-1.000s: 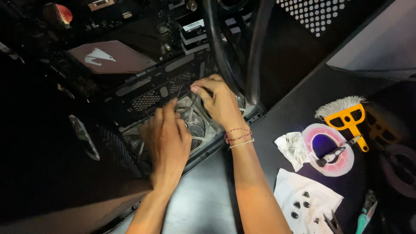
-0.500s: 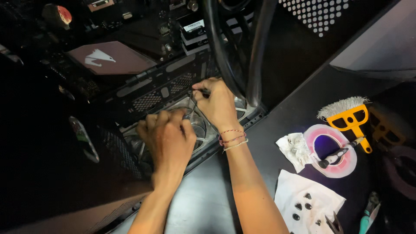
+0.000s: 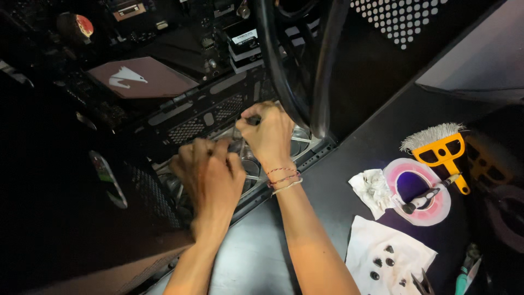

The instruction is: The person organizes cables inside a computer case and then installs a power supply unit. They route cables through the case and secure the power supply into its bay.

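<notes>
Both hands are down inside the open computer case (image 3: 180,117), over a clear case fan (image 3: 248,164) at its lower edge. The right hand (image 3: 270,136) has its grip pinched on a small dark piece, too small to name. The left hand (image 3: 210,172) rests curled on the fan; I cannot tell its grip. A yellow brush (image 3: 442,150) lies on the table (image 3: 349,142).

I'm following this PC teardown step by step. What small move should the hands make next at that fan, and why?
Probably a small further turn by the right hand, whose fingertips pinch something small at the top edge of the clear fan, while the left hand presses on the fan in the open black case.
</notes>
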